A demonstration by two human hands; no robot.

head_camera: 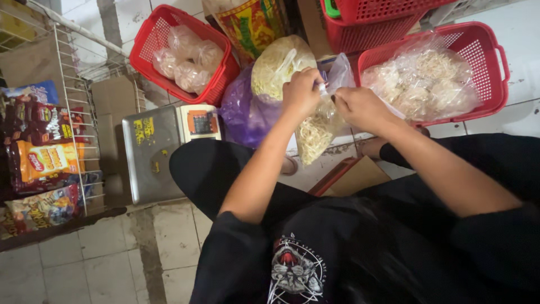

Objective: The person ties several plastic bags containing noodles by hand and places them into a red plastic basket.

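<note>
White floor tiles [112, 264], stained along the joints, were recorded under the whole scene, viewed from above a seated person in dark clothing. A small clear plastic bag [315, 126] of pale dried noodles was held up between the two hands, above the lap and in front of the baskets. The left hand [302, 93] was closed around the bag's neck from the left side, its grip pinched shut on the plastic. The right hand [363, 108] was closed on the same bag mouth from the right, fingers curled onto the plastic just beside the left hand; the two hands were nearly touching. The filled lower part of the bag hung below the hands.

Directly behind the hands, a large open sack of loose noodles [278, 65] was noted, set in a purple plastic bag [242, 110]. To the right, a red basket [489, 62] was filled with bagged noodle portions. To the upper left, a second red basket [147, 48] held a few filled clear bags. A metal-pan weighing scale [152, 155] was seen on the floor left of the knee. A wire rack [70, 90] with snack packets [48, 160] stood at the far left.
</note>
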